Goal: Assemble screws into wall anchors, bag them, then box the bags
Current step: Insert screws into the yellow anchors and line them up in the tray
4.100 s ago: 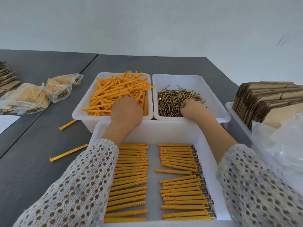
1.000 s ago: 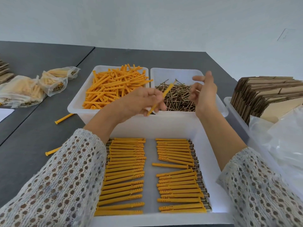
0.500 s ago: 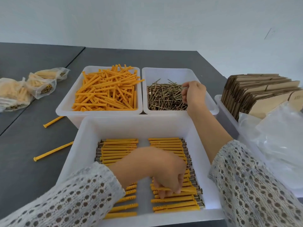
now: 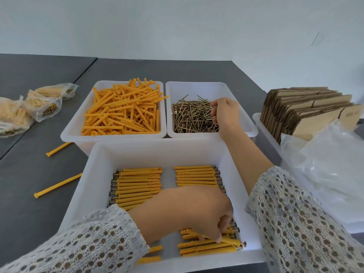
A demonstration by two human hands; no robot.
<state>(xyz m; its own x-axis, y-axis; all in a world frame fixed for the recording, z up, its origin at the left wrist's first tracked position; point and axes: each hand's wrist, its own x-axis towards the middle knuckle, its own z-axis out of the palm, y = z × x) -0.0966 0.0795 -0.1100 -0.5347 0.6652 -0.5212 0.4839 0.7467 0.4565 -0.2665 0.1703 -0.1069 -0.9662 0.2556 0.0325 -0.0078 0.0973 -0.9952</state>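
Observation:
A near white tray (image 4: 94, 174) holds two rows of assembled orange anchors with screws (image 4: 137, 184). My left hand (image 4: 197, 211) reaches into its right row and pinches an assembled anchor (image 4: 228, 240) lying near the front. Behind stand a bin of loose orange anchors (image 4: 122, 111) and a bin of brass screws (image 4: 195, 117). My right hand (image 4: 226, 113) hovers over the screws with fingers curled, pinching at a screw in the pile.
Filled plastic bags (image 4: 39, 103) lie at the far left. Two loose anchors (image 4: 57, 186) rest on the grey table left of the tray. A bin of flat cardboard boxes (image 4: 307, 109) and a heap of clear bags (image 4: 331, 174) stand on the right.
My left hand carried the assembled anchor from above the bins down into the near tray's right row. My right hand dropped into the screw bin.

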